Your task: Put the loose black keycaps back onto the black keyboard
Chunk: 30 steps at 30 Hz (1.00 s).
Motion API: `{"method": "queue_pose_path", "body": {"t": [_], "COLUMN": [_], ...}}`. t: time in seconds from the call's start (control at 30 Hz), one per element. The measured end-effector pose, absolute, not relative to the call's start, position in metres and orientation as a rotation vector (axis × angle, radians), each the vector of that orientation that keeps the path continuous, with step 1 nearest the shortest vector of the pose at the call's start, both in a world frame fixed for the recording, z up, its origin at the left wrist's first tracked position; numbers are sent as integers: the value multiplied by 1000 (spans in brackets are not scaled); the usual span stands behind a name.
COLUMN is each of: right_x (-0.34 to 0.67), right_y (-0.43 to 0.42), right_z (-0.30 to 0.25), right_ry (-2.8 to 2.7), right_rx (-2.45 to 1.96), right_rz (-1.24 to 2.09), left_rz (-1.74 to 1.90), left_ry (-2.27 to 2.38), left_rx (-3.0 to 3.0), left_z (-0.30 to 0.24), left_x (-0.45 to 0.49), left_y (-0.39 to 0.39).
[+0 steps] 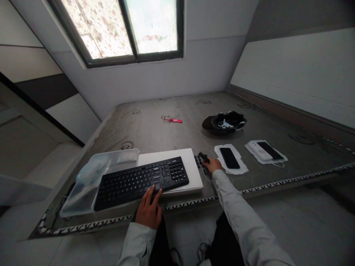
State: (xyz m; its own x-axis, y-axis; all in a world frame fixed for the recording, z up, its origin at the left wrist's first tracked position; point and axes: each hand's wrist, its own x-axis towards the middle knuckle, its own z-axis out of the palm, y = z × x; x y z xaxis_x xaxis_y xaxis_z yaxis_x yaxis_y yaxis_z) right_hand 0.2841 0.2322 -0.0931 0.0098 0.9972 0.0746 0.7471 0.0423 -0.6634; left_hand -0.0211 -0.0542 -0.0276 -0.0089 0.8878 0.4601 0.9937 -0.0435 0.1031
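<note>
A black keyboard (141, 181) lies on a white board (191, 170) near the front edge of a grey mattress (172, 133). My left hand (149, 210) rests at the keyboard's front edge, fingers stretched out and touching it. My right hand (213, 164) reaches to the right of the board, where several loose black keycaps (199, 161) lie. Its fingers are closed around a small black tool with a red tip (204, 158).
A clear plastic cover (91, 177) lies under the keyboard's left end. A black phone on white paper (229, 158) and a white device beside a phone (264, 150) sit to the right. A black cap (224, 122) and a red wrapper (172, 119) lie farther back.
</note>
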Motion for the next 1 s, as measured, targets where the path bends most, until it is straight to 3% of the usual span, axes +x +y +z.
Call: {"method": "queue_pose_path", "body": {"t": [0.27, 1.0], "right_x": [270, 274], "right_y": [231, 237], "right_z": [-87, -103], "right_ry": [-2142, -2038], "right_rx": [-1889, -1963], "right_rz": [555, 492], "left_rz": [-571, -613], "left_ry": [-1947, -1921], "left_rx": [-2003, -2002], "left_z": [-28, -26], "left_x": [-22, -22], "left_y": [-54, -54]}}
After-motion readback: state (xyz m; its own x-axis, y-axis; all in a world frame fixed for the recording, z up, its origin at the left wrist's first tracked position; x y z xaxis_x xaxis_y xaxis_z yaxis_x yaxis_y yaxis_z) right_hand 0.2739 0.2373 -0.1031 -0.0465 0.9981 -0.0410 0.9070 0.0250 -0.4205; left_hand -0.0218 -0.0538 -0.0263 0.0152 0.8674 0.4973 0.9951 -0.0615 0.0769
